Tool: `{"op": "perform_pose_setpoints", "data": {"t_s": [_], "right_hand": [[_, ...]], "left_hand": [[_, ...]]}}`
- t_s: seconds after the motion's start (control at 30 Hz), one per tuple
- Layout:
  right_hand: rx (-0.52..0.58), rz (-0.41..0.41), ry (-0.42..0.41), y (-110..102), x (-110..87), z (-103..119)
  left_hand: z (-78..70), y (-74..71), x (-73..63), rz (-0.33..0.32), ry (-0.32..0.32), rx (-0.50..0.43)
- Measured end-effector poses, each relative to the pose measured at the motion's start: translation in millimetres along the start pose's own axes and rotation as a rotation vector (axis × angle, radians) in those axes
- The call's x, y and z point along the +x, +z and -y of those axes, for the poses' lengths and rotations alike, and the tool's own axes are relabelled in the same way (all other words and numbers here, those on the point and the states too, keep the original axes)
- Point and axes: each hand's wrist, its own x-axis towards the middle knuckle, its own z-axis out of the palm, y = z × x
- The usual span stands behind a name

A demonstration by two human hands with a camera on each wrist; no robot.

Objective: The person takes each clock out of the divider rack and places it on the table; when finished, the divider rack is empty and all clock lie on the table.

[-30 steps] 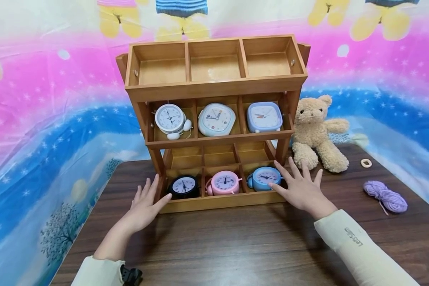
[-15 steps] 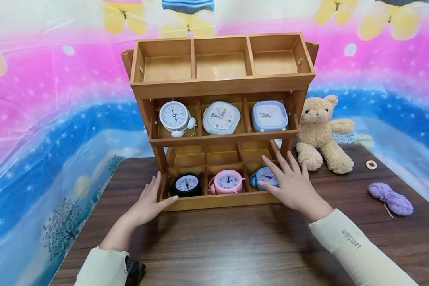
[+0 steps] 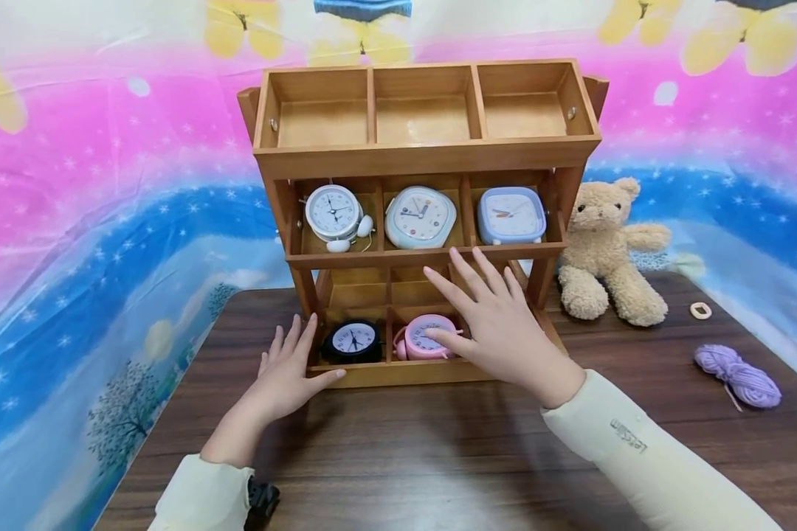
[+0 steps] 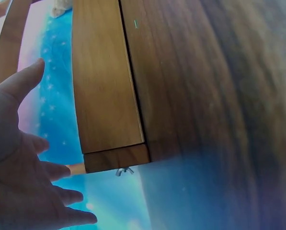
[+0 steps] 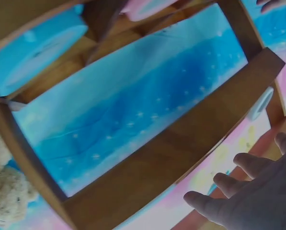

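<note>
A three-tier wooden shelf (image 3: pixel 432 158) stands on the table. My left hand (image 3: pixel 285 380) is at its lower left corner, fingers spread and fingertips right at the side, near a black alarm clock (image 3: pixel 353 340). Fingers spread, my right hand (image 3: pixel 501 328) hovers before the bottom tier. In the head view it overlaps a pink alarm clock (image 3: pixel 417 346) and hides the blue alarm clock (image 5: pixel 42 50), which shows in the right wrist view. The middle tier holds a white twin-bell alarm clock (image 3: pixel 333 212), a pale rounded clock (image 3: pixel 421 217) and a lavender-blue square clock (image 3: pixel 511 214). Neither hand holds anything.
A beige teddy bear (image 3: pixel 604 247) sits right of the shelf. Farther right lie a small wooden ring (image 3: pixel 700 310) and a skein of purple yarn (image 3: pixel 739 376) on the dark wood table (image 3: pixel 405 457). A colourful printed cloth (image 3: pixel 192 147) hangs behind.
My right hand has moved left and upward from the bottom tier's right end, across the blue alarm clock. My left hand stays at the left corner. The head view has shifted slightly.
</note>
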Motion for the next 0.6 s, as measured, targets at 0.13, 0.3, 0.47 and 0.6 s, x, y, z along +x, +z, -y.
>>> {"op": "perform_pose_setpoints", "data": {"t_s": [0.13,0.3,0.47,0.6], "right_hand": [[0.002,0.015,-0.019,1.1,10.9,9.8],[-0.002,-0.003,-0.061,-0.2,29.6,24.1],[-0.02,-0.016,-0.091,-6.1,47.4,40.2],[-0.037,-0.028,-0.107,-10.0,60.7,49.4]], "left_hand": [[1.0,-1.6,-1.5,-0.005,-0.013,0.018],[3.1,1.3,-1.4,-0.017,-0.023,0.07],[2.6,5.2,0.5,-0.036,-0.021,0.147],[0.8,5.9,2.0,-0.032,-0.016,0.179]]}}
